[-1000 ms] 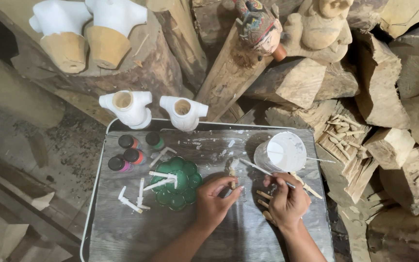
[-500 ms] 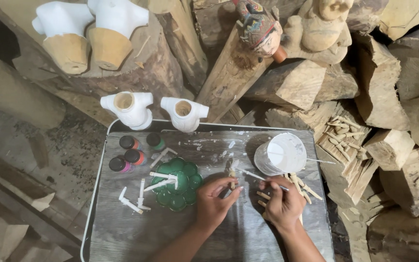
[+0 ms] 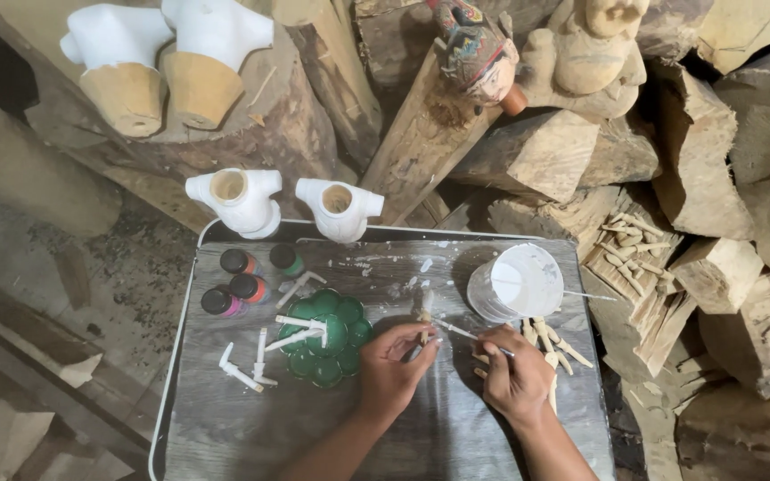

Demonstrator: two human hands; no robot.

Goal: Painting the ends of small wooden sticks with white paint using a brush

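- Our left hand [image 3: 391,367] pinches a small wooden piece [image 3: 421,319] upright, fingers closed round its lower end, so the top stays clear for painting.
- Our right hand [image 3: 517,374] grips a thin brush [image 3: 462,331] like a pen, fingers closed on the handle; the tip reaches across to the piece, touching it or just shy, we cannot tell which.
- Both hands sit low over the desk [image 3: 225,428], near its middle front, wrists likely braced for steadiness.
- White cup [image 3: 517,283] stands just beyond the right hand, close for dipping.
- Bare wooden sticks [image 3: 552,343] lie by the right hand, partly under it, seemingly unpainted stock.
- White-coated pieces [image 3: 300,331] rest across the green palette [image 3: 327,338], more [image 3: 242,370] lie just left of it; we judge they are set apart to dry.
- Four small paint bottles [image 3: 247,276] are clustered at the back left, caps on, out of the way.
- Two white torsos [image 3: 291,205] sit at the desk's far edge, openings up.
- Two more torsos [image 3: 162,62] stand on a log [image 3: 296,134], well apart.
- Painted head [image 3: 479,53] and carved figure [image 3: 594,53] lie on the woodpile behind.
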